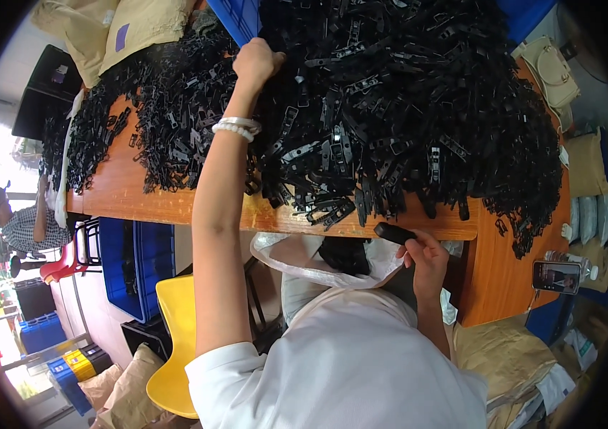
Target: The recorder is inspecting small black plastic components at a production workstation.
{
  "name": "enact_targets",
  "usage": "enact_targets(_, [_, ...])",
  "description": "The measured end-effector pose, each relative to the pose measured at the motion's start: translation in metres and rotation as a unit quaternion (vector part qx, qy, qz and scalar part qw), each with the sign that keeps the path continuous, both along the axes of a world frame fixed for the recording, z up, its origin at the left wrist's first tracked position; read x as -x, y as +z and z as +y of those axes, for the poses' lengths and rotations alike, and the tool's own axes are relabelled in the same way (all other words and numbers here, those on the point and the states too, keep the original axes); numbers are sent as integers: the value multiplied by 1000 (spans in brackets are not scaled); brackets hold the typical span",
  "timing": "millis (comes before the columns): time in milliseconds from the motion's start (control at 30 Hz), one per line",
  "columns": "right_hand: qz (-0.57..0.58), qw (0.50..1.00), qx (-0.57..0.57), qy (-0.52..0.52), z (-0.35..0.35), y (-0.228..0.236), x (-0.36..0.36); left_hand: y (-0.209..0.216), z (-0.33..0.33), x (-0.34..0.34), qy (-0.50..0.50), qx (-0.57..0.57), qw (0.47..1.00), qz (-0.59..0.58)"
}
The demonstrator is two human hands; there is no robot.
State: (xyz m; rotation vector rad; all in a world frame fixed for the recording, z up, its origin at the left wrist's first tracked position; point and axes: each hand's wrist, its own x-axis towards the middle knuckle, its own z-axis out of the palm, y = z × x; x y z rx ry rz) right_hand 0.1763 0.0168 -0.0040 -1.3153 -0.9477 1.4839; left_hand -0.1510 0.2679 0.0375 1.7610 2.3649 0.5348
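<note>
My left arm stretches far forward over the table, and my left hand (255, 66) is closed at the lower corner of a blue plastic crate (235, 20). The fingers are partly hidden there, but they appear to grip its edge. Under and around that arm spreads a large heap of black plastic buckle-like pieces (390, 107). By the table's front edge my right hand (427, 262) pinches a dark oblong piece (394, 233) between thumb and fingers. An open white sack (275, 252) lies at my lap below the edge, with black material (345, 256) inside.
The orange-brown wooden table (247, 214) carries smaller black heaps at left. A phone (555, 277) and a clear bottle (588, 270) stand at the right. A yellow chair (175, 343) and blue bin (122, 264) are at left. Paper sacks (504, 350) lie lower right. Another person (22, 225) sits far left.
</note>
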Motion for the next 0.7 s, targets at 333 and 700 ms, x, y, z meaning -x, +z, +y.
enact_targets(333, [34,998,-38,40,-1,-12,3,-1,-142,-54,-123,-47,801,-584])
enact_targets(700, [-129,953,-252,109,-4,-5,6,-24,-255,-117,-291,61,851,-434])
